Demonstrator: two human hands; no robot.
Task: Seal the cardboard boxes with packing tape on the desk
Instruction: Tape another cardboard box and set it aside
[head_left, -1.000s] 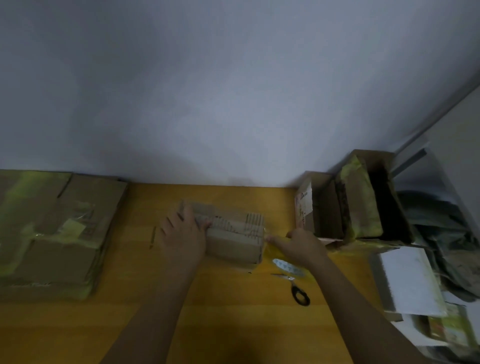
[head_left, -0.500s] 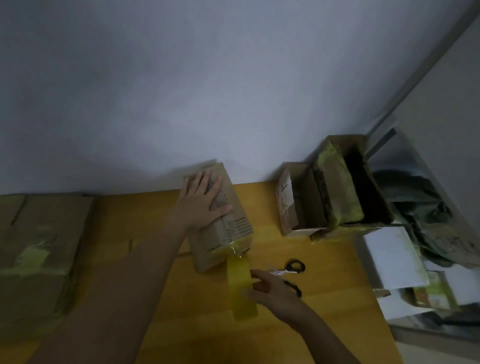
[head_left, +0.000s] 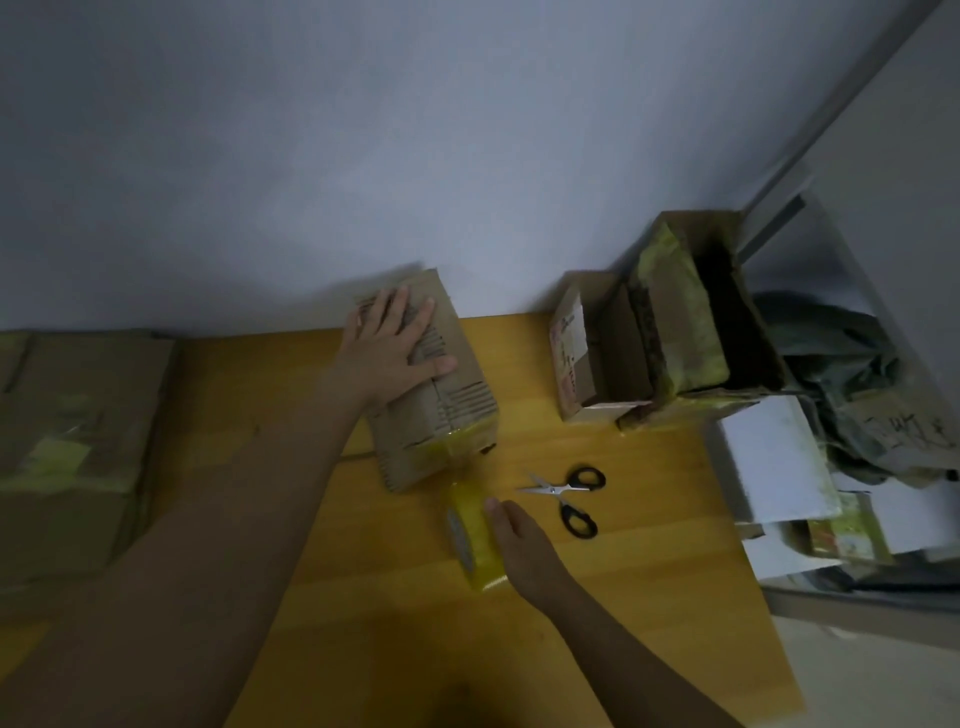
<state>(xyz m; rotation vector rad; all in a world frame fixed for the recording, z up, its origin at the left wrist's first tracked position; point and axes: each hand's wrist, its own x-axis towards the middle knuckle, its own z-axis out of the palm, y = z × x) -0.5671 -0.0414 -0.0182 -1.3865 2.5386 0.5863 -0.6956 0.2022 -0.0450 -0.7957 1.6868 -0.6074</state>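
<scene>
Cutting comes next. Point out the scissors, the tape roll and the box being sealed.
scissors (head_left: 564, 494): head view, pivot.
tape roll (head_left: 475, 535): head view, yellow outer face.
box (head_left: 457, 395): head view, top panel.

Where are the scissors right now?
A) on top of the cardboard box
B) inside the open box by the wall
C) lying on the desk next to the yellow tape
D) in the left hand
C: the scissors lie on the desk, just right of the yellow tape, with no hand on them.
</scene>
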